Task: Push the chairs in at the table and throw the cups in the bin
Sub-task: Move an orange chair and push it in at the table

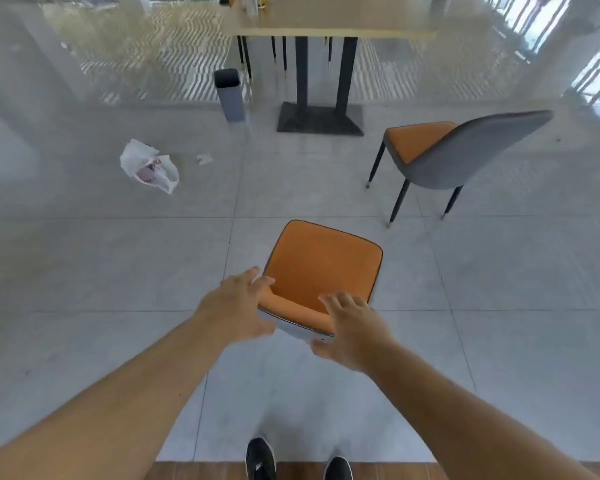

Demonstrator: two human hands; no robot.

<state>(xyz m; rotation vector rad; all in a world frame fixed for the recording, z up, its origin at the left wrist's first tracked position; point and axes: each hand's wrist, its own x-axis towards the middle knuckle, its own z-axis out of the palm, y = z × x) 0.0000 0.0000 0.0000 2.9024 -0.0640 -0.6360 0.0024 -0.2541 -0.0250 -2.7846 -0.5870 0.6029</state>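
Observation:
An orange-seated chair (321, 263) stands right in front of me, well back from the table (329, 20). My left hand (238, 306) is on the left end of its backrest and my right hand (352, 329) on the right end, fingers curling over the top edge. A second chair (465, 150) with a grey back and orange seat stands to the right, turned sideways, also apart from the table. A grey bin (230, 95) stands on the floor left of the table's black base. Items at the table's far edge are too blurred to identify.
A crumpled white plastic bag (149, 166) and a small paper scrap (205, 158) lie on the tiled floor to the left. The table base (321, 119) sits ahead. My black shoes (260, 459) stand at a wooden floor strip.

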